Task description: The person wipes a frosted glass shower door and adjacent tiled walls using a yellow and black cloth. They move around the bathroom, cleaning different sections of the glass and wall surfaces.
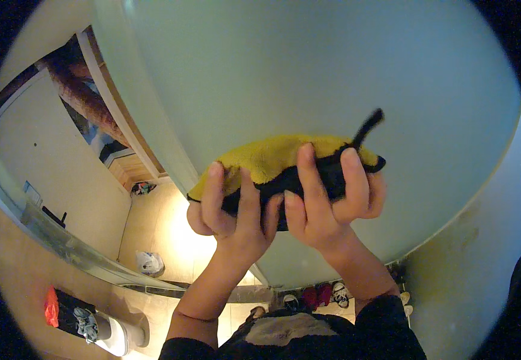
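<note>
A yellow and black cloth item (269,162), perhaps a knitted cap or a glove, is held up between both hands in front of a pale green wall. My left hand (238,216) grips its left end, fingertips on the yellow fabric and thumb near the black part. Around the black part at the right is my right hand (337,198), its fingers bent over the fabric. A short black strap or tail sticks up at the item's upper right. The underside is hidden by the palms.
The pale green wall or panel (323,67) rises ahead. At left are a white door (57,144) and a glass edge. Shoes (319,294) line the wall's foot. A white plastic bag (150,263) lies on the floor; a bin (134,330) stands lower left.
</note>
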{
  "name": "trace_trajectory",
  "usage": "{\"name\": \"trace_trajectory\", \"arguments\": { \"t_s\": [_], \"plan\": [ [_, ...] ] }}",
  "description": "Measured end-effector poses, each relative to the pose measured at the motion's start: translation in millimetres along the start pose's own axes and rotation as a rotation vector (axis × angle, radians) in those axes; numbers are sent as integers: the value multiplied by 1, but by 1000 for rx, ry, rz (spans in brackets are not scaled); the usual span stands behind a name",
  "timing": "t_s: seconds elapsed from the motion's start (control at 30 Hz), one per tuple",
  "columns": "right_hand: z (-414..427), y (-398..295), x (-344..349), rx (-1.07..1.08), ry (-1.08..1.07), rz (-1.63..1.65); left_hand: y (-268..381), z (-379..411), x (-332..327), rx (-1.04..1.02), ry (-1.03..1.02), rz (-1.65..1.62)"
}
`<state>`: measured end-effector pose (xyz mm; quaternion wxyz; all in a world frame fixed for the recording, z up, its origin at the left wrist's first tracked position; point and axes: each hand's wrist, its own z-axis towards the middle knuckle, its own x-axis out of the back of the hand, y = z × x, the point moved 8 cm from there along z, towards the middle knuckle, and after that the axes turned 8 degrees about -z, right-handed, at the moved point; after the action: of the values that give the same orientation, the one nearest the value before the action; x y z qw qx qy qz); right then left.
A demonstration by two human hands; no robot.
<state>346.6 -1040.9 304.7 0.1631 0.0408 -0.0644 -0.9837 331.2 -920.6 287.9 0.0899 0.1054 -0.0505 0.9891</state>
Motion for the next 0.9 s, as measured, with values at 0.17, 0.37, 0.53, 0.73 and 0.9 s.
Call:
{"name": "trace_trajectory", "arguments": {
  "t_s": [0.17, 0.37, 0.53, 0.73, 0.9],
  "plan": [
    [4, -5, -11, -76, -50, 11, -9, -5, 6, 21, 222, -65],
    [0, -19, -18, -10, -190, 181, -14, -11, 0, 24, -17, 70],
    [-47, -19, -20, 21, -258, 109, -12, -43, -16, 84, -99, -1],
    [-112, -4, -20, 115, -240, 86, 8, -81, -40, 16, -45, -49],
    [-119, 15, -20, -90, -253, 457, 22, -74, -45, -73, 27, -150]
  ]
}}
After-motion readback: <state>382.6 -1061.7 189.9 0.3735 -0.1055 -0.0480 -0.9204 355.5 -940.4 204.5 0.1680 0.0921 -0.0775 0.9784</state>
